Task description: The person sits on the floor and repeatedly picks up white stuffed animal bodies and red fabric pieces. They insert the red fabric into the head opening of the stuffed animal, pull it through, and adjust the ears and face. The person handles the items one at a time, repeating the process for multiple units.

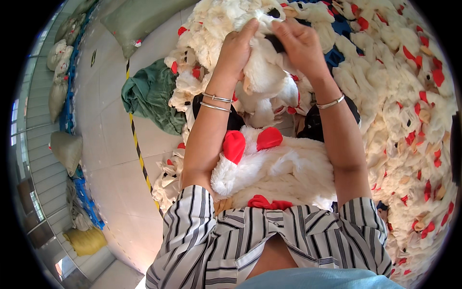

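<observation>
Both arms reach forward, and a white plush toy skin [263,72] hangs limp between my hands. My left hand [237,50] is closed on its left side, the thumb pressed along the top. Opposite it, my right hand [302,48] pinches the fabric next to a black patch [275,43]. The fingertips of both hands are partly hidden by the cloth. Across my lap lies another fluffy white plush skin [288,161] with red parts [234,147] at its upper left. Below it, a red piece [269,202] shows by my shirt.
Heaped white plush skins [399,91] with red and black parts surround me, mostly ahead and right. A green cloth bundle [151,94] sits at the left by a yellow-black floor tape [137,142]. Grey-green sacks [137,21] lie on the pale floor [103,139]; a yellow sack [85,242] is far left.
</observation>
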{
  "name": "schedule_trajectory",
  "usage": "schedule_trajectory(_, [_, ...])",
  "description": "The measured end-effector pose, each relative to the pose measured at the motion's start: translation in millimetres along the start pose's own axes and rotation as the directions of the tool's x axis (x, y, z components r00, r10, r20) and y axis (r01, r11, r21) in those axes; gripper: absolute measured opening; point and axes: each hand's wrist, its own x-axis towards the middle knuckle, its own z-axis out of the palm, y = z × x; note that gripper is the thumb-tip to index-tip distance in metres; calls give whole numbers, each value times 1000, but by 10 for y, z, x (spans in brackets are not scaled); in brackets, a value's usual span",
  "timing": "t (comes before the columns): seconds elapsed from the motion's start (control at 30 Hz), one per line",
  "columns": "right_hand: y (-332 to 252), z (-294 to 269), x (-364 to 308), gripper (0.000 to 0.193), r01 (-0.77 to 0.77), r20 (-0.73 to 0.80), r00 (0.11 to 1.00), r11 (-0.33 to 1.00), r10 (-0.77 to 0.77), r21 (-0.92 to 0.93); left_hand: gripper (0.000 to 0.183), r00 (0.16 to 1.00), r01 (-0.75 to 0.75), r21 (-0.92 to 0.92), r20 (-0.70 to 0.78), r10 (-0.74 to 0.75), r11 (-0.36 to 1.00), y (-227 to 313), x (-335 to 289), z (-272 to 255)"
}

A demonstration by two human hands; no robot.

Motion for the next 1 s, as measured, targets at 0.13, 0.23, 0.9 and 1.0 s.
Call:
schedule_trajectory(0.13, [169,-583,272,37,-177,19,984,984,177,29,44,998,-36,-306,-51,21,952,-4,56,-227])
schedule_trajectory(0.23, [380,-595,246,31,-201,175,954,952,244,-230,43,996,-84,-368,-27,80,926,-1,81,-234])
schedule_trajectory(0.9, [119,-230,62,38,-182,541,812,975,220,-124,42,990,-135,-191,-52,127,972,41,-54,-155])
schedule_trajectory(1.0, [118,-210,45,28,-218,520,835,976,180,12,43,992,-126,-106,-28,124,986,14,-64,-160])
